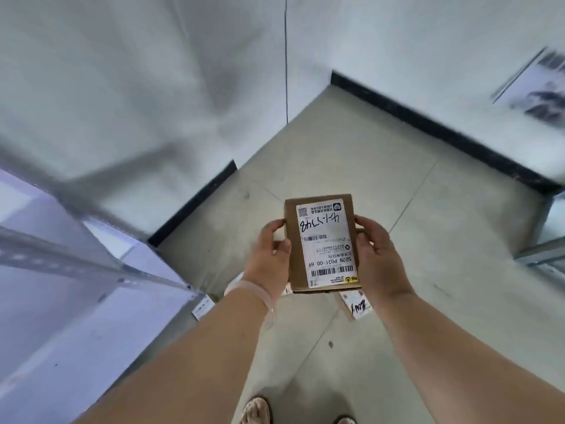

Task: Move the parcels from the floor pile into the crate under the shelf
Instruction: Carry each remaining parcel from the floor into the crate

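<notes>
I hold a small brown cardboard parcel (321,244) with a white shipping label and handwritten numbers, flat and label up, at chest height over the floor. My left hand (270,255) grips its left edge and my right hand (380,258) grips its right edge. Below the held parcel, parts of other parcels (357,302) with white labels show on the floor, mostly hidden by the box and my hands. No crate is in view.
A metal shelf (76,264) with a perforated upright and pale boards fills the left side. White walls with a black skirting (428,123) meet in a corner ahead. Another metal frame (547,252) stands at the right edge. My feet (256,411) are at the bottom.
</notes>
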`<control>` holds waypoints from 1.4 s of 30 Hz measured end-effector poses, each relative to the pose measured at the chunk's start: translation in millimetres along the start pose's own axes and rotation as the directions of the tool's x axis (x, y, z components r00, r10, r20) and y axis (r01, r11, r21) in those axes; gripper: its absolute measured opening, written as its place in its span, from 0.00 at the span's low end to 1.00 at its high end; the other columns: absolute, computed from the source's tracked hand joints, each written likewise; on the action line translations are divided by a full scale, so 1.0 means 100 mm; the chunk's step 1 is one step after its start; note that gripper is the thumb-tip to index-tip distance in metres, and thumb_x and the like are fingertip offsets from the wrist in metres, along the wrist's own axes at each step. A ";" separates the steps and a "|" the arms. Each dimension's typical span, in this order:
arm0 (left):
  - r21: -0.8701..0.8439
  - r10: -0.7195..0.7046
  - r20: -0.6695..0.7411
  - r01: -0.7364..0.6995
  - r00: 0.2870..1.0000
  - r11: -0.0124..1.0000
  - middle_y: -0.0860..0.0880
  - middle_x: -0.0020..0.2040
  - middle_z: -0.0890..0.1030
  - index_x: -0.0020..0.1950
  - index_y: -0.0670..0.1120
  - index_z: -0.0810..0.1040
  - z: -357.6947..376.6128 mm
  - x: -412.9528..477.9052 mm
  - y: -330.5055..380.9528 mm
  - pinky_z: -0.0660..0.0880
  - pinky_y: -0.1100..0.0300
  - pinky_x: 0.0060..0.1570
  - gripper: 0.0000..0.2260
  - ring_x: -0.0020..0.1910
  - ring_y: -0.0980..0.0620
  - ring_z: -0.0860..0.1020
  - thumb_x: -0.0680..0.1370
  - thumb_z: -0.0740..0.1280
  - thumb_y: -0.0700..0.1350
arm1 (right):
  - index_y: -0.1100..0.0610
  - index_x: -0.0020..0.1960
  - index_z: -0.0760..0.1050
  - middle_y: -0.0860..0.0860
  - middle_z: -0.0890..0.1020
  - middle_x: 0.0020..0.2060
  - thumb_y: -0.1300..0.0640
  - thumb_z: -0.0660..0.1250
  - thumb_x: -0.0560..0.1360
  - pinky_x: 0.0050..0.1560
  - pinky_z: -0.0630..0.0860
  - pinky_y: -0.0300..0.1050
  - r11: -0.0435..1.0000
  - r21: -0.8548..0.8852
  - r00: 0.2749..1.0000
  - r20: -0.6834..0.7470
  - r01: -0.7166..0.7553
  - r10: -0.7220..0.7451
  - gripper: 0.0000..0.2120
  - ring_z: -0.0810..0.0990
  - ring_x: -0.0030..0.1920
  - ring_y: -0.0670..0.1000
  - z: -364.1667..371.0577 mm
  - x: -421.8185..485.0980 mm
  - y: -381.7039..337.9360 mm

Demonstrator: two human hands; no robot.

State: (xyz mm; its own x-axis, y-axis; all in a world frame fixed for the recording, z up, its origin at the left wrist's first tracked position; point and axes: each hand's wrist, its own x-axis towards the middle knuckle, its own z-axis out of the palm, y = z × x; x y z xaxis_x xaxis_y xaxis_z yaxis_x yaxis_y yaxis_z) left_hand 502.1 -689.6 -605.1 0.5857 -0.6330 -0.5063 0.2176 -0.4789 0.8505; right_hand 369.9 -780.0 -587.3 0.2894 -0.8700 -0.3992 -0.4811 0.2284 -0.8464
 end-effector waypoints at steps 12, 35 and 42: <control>-0.005 0.424 -0.139 -0.429 0.895 0.903 0.41 0.54 0.78 0.58 0.74 0.66 -1.07 -2.31 2.91 0.80 0.41 0.46 0.23 0.54 0.44 0.79 0.81 0.55 0.41 | 0.31 0.49 0.71 0.44 0.80 0.53 0.58 0.57 0.80 0.51 0.80 0.56 0.871 0.159 0.878 0.048 0.464 -0.476 0.19 0.82 0.51 0.50 -0.97 -1.88 -3.09; 0.239 0.529 -0.715 -0.551 0.457 0.799 0.57 0.45 0.76 0.72 0.62 0.63 -3.18 -6.71 2.21 0.78 0.43 0.54 0.21 0.51 0.50 0.76 0.83 0.52 0.44 | 0.44 0.70 0.67 0.46 0.75 0.56 0.58 0.56 0.81 0.35 0.69 0.27 0.510 0.387 0.324 0.451 0.769 -0.831 0.19 0.75 0.45 0.38 -0.20 -6.00 -3.76; 0.191 0.376 -0.827 -0.420 0.418 0.887 0.52 0.49 0.79 0.68 0.69 0.64 -4.24 -7.84 0.99 0.80 0.39 0.46 0.20 0.54 0.43 0.79 0.81 0.54 0.46 | 0.45 0.69 0.68 0.42 0.77 0.53 0.58 0.57 0.81 0.54 0.79 0.55 0.531 0.462 0.179 0.611 0.710 -0.771 0.19 0.78 0.49 0.44 0.89 -7.37 -3.20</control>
State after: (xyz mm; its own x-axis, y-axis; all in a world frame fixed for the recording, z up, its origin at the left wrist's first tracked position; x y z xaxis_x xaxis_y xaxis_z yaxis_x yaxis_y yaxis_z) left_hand 395.1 17.2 -63.6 0.9724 0.0587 0.2260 -0.2018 -0.2755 0.9399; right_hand 384.4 -173.1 -54.0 0.9284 -0.0646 0.3658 0.3325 -0.2947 -0.8959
